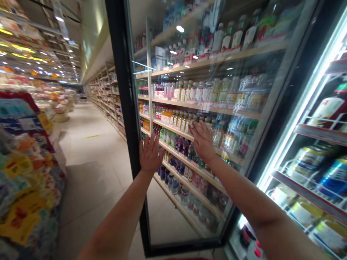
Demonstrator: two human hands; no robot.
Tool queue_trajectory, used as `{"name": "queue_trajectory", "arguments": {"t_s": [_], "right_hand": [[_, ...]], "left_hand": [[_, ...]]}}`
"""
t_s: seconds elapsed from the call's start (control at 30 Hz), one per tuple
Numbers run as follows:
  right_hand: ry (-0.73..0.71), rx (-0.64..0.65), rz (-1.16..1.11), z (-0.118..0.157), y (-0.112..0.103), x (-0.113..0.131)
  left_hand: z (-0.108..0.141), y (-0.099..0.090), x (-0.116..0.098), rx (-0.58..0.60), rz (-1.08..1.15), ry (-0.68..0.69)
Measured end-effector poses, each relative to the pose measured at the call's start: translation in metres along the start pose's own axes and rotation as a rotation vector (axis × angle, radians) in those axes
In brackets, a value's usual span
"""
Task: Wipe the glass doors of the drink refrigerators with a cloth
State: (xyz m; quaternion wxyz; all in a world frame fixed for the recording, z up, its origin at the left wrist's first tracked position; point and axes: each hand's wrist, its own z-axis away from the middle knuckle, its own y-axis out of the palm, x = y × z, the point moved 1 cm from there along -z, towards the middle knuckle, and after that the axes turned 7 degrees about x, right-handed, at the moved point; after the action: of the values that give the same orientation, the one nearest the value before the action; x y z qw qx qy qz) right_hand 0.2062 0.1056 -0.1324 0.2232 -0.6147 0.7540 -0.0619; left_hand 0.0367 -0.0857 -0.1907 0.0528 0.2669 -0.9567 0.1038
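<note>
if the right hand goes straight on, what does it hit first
The glass pane of the open door, most likely; the right hand looks close to or on it, though depth is unclear. Bottles appear beyond.

One head cam, worn above and behind left hand (150, 153) and right hand (204, 142), facing forward, slightly down. Glass door (225, 110) near, filling the middle. Aisle floor (90, 151) recedes far toward 10 o'clock. Lit cooler shelves (311, 195) close, 3 to 4 o'clock. Wide view, door edges slanted.
</note>
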Motion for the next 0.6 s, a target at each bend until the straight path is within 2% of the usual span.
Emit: {"name": "queue_trajectory", "arguments": {"t_s": [0.1,0.2,0.27,0.43,0.5,0.6], "right_hand": [[-0.005,0.026,-0.006,0.007,0.009,0.011],[-0.172,0.091,-0.010,0.024,0.018,0.025],[-0.240,0.120,-0.008,0.021,0.019,0.030],[-0.111,0.086,-0.011,-0.009,0.014,0.037],[-0.112,0.062,-0.011,-0.002,0.020,0.044],[-0.234,0.112,-0.032,0.026,0.035,0.057]], "left_hand": [[0.000,-0.001,-0.001,0.010,-0.006,-0.002],[-0.001,-0.004,-0.003,0.014,-0.015,0.001],[-0.002,-0.005,-0.004,0.015,-0.024,0.003],[-0.002,-0.007,-0.005,0.026,-0.039,0.010],[-0.001,-0.006,-0.004,0.036,-0.048,0.000],[0.000,-0.005,-0.003,0.052,-0.049,-0.017]]}}
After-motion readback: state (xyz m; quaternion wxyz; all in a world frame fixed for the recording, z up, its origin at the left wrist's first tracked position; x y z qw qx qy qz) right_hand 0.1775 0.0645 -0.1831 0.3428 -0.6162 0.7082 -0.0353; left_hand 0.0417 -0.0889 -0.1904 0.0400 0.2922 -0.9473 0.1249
